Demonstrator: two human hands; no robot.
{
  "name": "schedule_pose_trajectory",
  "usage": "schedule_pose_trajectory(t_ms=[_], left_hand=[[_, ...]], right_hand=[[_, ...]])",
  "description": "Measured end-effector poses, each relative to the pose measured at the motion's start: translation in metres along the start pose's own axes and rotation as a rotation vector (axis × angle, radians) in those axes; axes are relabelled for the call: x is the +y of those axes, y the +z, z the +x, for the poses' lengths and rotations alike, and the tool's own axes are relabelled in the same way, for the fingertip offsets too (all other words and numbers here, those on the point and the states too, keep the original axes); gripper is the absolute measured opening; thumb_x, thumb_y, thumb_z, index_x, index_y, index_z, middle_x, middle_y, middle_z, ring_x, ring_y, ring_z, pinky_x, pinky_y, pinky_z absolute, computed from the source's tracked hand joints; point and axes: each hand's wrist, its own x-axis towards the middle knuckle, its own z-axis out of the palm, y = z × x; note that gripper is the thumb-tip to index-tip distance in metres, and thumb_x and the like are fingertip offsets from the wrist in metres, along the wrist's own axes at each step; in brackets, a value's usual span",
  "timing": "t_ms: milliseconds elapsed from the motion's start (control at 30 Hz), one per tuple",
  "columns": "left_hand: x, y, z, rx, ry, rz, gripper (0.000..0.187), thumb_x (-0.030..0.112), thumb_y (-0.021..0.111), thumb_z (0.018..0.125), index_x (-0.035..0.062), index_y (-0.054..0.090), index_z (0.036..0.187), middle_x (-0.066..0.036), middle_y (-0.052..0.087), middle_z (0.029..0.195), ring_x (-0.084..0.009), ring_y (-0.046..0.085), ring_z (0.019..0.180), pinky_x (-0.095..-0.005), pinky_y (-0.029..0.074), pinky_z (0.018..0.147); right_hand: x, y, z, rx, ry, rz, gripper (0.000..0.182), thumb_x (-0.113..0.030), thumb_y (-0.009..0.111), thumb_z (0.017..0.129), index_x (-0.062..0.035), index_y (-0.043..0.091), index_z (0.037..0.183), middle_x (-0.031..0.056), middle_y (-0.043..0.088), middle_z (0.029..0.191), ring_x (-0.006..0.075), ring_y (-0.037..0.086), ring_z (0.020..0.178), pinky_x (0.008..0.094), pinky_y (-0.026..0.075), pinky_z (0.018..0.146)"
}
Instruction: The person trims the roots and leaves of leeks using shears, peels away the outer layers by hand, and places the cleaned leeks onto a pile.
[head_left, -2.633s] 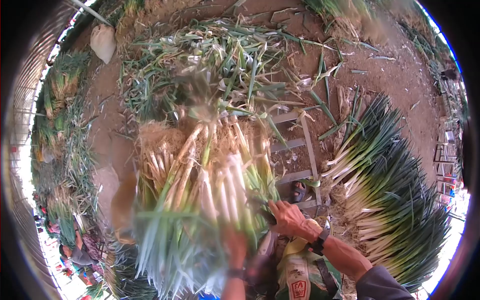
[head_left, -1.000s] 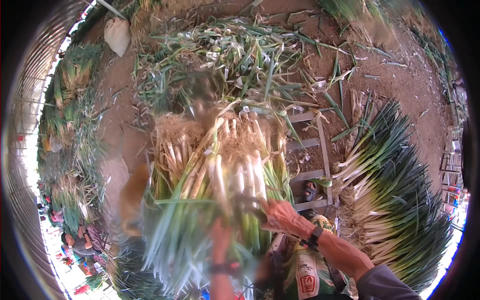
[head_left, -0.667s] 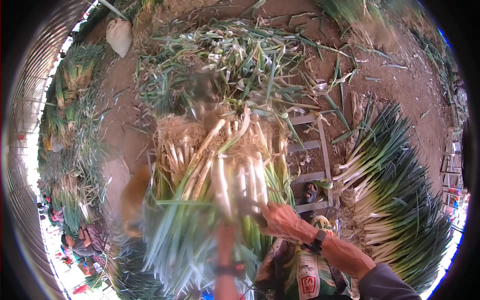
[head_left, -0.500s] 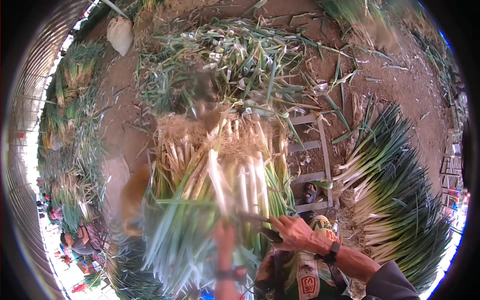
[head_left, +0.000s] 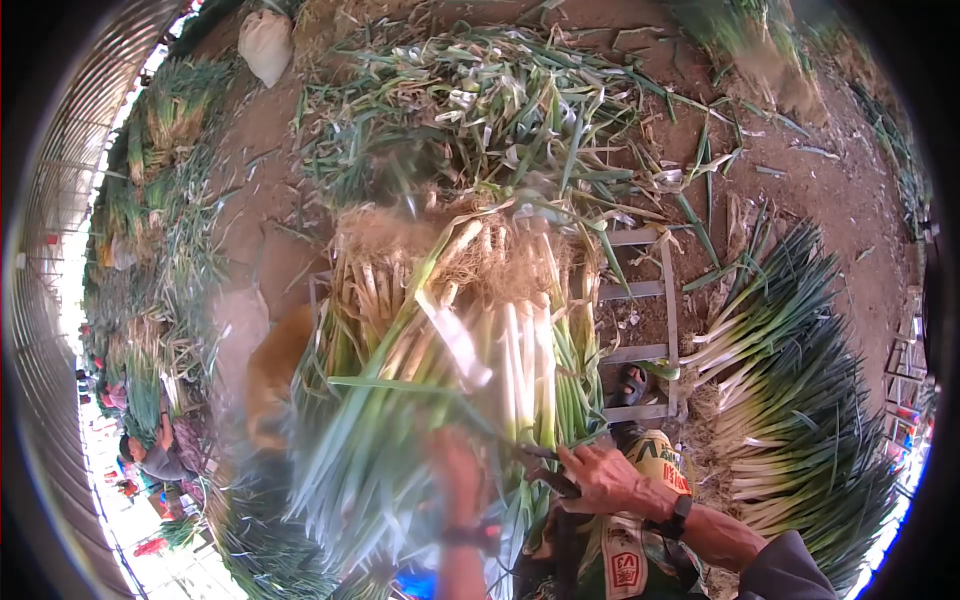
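A large pile of green onions (head_left: 380, 300) lies in front of me, roots away from me and long green leaves toward me. My left hand (head_left: 455, 475) is smeared by motion over the leaves, its fingers unreadable. Just beyond it, a blurred white stalk (head_left: 455, 340) lies at a slant across the pile. My right hand (head_left: 605, 480) is closed on a dark two-pronged tool (head_left: 550, 470) that looks like shears, pointing left at the pile's near right side. Several clean white stalks (head_left: 525, 360) stand out beside the tool.
Right of me, trimmed green onions (head_left: 790, 400) lie in a long row. A metal frame (head_left: 640, 290) runs beside the pile. Beyond it lies a heap of cut leaves (head_left: 500, 110). A pale sack (head_left: 265, 45) sits far left; a person (head_left: 165, 455) works at left.
The white stalk has tilted, its near end swinging right. My right hand and the tool sit slightly lower and farther right in view; the whole scene has shifted right a little.
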Motion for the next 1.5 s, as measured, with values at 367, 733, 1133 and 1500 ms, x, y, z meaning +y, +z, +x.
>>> schedule_pose_trajectory(t_ms=[367, 733, 1133, 1500], left_hand=[[-0.017, 0.006, 0.057, -0.168, 0.029, 0.410, 0.036, 0.016, 0.076, 0.079, 0.0037, 0.065, 0.110, -0.014, 0.054, 0.108, -0.0347, 0.053, 0.108, -0.0505, 0.043, 0.091], [-0.012, -0.003, 0.040, -0.283, -0.123, 0.176, 0.041, 0.017, 0.079, 0.072, 0.0012, 0.062, 0.106, -0.020, 0.065, 0.107, -0.0397, 0.061, 0.105, -0.0508, 0.050, 0.087], [-0.044, -0.028, 0.033, -0.510, -0.443, -0.859, 0.051, 0.016, 0.071, 0.086, -0.0048, 0.056, 0.129, -0.013, 0.066, 0.115, -0.0197, 0.062, 0.103, -0.0335, 0.051, 0.090], [-0.081, -0.009, 0.034, -0.415, -0.296, -0.644, 0.039, 0.014, 0.065, 0.092, -0.0033, 0.059, 0.126, -0.015, 0.067, 0.113, -0.0217, 0.063, 0.101, -0.0340, 0.051, 0.088]], right_hand=[[-0.002, 0.016, 0.026, -0.138, -0.013, 0.003, 0.082, -0.043, 0.079, 0.077, 0.0110, 0.047, 0.130, 0.0177, 0.057, 0.093, 0.0356, 0.065, 0.084, 0.0440, 0.055, 0.066], [-0.009, 0.012, 0.001, -0.071, -0.044, 0.007, 0.083, -0.043, 0.081, 0.072, 0.0094, 0.049, 0.127, 0.0180, 0.058, 0.092, 0.0376, 0.064, 0.081, 0.0468, 0.054, 0.065], [-0.003, 0.045, -0.026, -0.149, -0.072, 0.090, 0.079, -0.041, 0.079, 0.074, 0.0105, 0.049, 0.126, 0.0209, 0.060, 0.091, 0.0388, 0.067, 0.078, 0.0460, 0.055, 0.063], [-0.007, 0.061, -0.016, -0.228, -0.108, 0.046, 0.077, -0.040, 0.079, 0.075, 0.0109, 0.048, 0.124, 0.0217, 0.061, 0.093, 0.0397, 0.068, 0.079, 0.0461, 0.056, 0.063]])
